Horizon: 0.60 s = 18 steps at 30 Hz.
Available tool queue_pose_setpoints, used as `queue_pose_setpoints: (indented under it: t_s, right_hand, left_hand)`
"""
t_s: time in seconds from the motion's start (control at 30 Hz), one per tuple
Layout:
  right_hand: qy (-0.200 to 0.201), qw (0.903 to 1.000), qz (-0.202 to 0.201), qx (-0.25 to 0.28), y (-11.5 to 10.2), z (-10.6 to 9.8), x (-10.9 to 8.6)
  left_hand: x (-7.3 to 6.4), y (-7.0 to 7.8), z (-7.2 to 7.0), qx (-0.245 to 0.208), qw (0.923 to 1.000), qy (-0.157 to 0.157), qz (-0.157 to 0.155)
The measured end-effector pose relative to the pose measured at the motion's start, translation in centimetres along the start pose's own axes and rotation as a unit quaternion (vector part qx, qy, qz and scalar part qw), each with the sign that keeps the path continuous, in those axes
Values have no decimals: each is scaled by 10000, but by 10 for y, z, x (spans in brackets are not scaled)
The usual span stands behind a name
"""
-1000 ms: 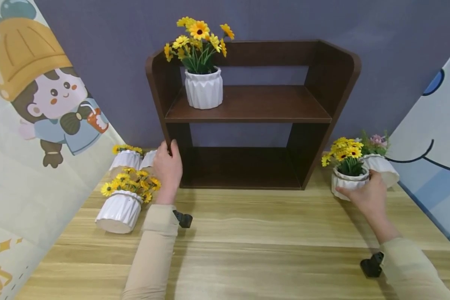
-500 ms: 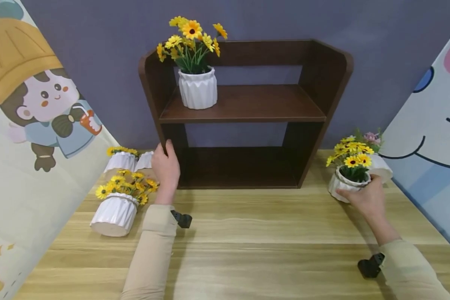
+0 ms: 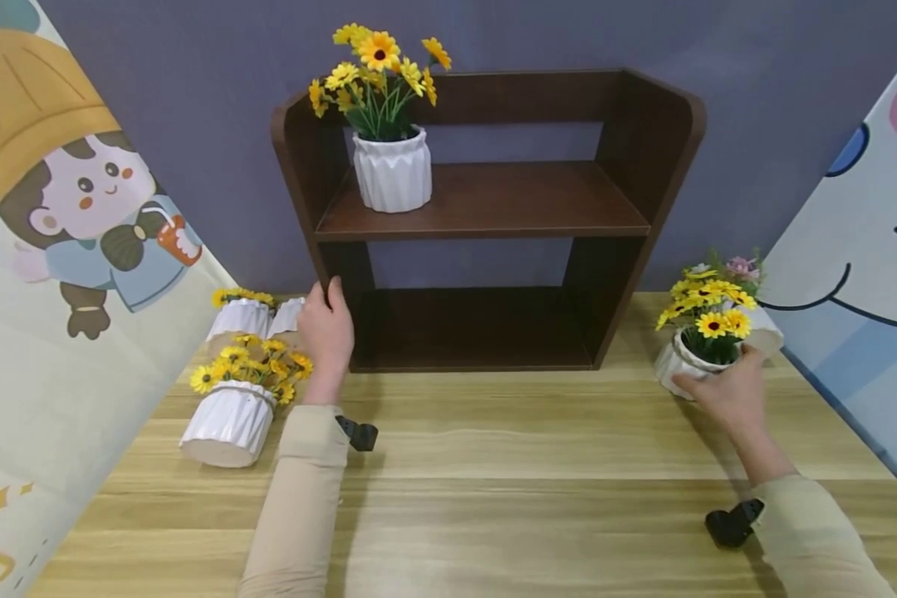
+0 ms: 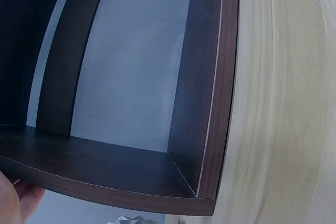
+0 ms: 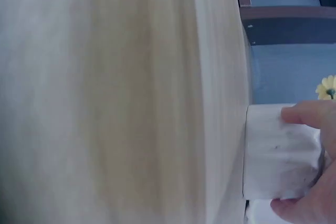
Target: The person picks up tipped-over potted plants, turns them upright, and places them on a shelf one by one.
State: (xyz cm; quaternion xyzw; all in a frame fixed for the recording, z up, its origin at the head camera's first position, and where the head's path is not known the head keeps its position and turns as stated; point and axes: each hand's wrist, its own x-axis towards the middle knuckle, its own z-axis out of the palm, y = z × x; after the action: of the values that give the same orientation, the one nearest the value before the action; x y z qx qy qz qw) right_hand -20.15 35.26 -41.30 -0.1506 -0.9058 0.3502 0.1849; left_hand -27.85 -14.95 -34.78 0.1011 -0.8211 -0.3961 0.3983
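Observation:
My left hand (image 3: 327,328) grips the left side panel of a dark brown two-tier shelf (image 3: 486,199), thumb near its front edge. In the left wrist view, part of that hand (image 4: 16,200) shows at the panel of the shelf (image 4: 212,103). At the right, my right hand (image 3: 728,394) holds a white fluted flowerpot (image 3: 673,365) with yellow artificial daisies (image 3: 710,311) leaning right. Thumb and fingers span the flowerpot (image 5: 281,153) in the right wrist view, its base right at the tabletop. Another white pot (image 3: 766,332) with pinkish flowers lies behind, partly hidden.
A white pot (image 3: 393,174) of yellow daisies stands on the upper tier, left side. Several pots lie tipped on the wooden table (image 3: 493,498) at left, the nearest pot (image 3: 227,423) beside my left forearm. A blue-grey wall (image 3: 217,166) backs the shelf.
In my right hand the flowerpot has tilted, its daisies swinging right toward the pink-flowered pot. My left hand keeps its place on the shelf. The head view has shifted slightly.

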Motion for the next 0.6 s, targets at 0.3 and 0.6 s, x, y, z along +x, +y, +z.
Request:
queue_pose_setpoints:
  t_s: [0.3, 0.6]
  right_hand:
    - [-135, 9974, 618, -357, -16, 7, 1]
    - [104, 9958, 789, -448, -13, 11, 5]
  left_hand:
    - [1, -2, 1, 76, 10000, 14, 26]
    - [0, -3, 1, 160, 9998, -59, -37]
